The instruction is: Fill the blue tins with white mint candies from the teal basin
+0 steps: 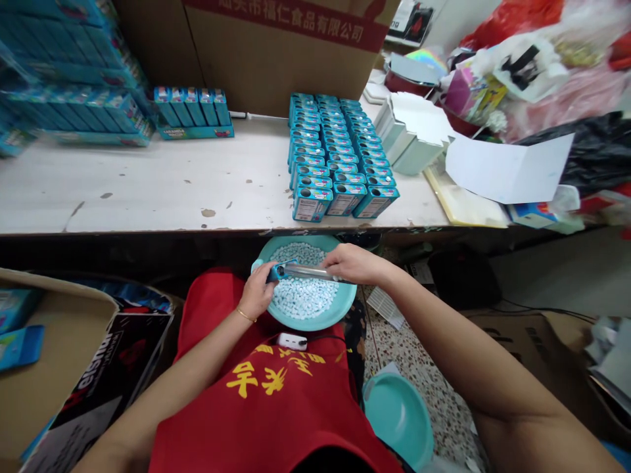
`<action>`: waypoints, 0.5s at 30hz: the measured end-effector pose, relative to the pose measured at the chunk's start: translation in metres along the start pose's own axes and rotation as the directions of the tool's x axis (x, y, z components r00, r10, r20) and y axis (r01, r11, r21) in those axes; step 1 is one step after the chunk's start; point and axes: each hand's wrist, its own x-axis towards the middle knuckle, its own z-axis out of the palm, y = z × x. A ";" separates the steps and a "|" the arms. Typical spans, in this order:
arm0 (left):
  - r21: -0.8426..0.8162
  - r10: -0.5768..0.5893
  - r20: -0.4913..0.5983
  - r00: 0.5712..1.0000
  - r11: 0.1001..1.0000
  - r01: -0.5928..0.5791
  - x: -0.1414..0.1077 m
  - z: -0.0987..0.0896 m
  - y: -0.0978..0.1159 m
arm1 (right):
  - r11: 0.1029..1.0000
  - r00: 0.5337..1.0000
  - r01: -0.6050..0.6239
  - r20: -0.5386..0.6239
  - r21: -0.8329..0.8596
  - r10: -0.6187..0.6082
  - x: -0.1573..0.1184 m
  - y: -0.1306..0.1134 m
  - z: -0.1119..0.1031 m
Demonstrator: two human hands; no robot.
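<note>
Your left hand (257, 290) grips a small blue box (277, 272) over the turquoise bowl (345, 303) of white pellets (303, 301); your right hand (349, 263) is closed on a metal scoop (308, 271), its tip seemingly at the box's opening. Beyond, three rows of blue boxes (339, 154) stand near the front edge of the worktop (236, 177), its white surface stretching left

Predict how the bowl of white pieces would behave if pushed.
The bowl would probably stay stiff, given its even rim. It might tip, since it seems perched on the lap. The white pieces, lying loose inside, would likely shift.
</note>
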 end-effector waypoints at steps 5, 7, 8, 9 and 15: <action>-0.121 -0.115 -0.072 0.991 0.987 0.106 -0.008 -0.018 -0.004 | 0.986 0.984 -0.167 -0.060 0.015 0.168 0.007 0.059 0.047; -0.135 -0.145 -0.087 0.986 0.982 0.133 -0.011 -0.022 -0.005 | 0.953 0.963 -0.267 -0.076 -0.145 0.259 0.028 0.073 0.084; -0.138 -0.153 -0.094 0.984 0.981 0.140 -0.011 -0.023 -0.006 | 0.935 0.956 -0.294 -0.084 -0.200 0.283 0.039 0.076 0.103; -0.140 -0.158 -0.098 0.983 0.980 0.143 -0.012 -0.024 -0.006 | 0.922 0.952 -0.307 -0.088 -0.237 0.294 0.049 0.076 0.121; -0.156 -0.160 -0.098 0.982 0.977 0.144 -0.012 -0.023 -0.007 | 0.952 0.970 -0.237 0.009 -0.194 0.244 0.067 0.074 0.179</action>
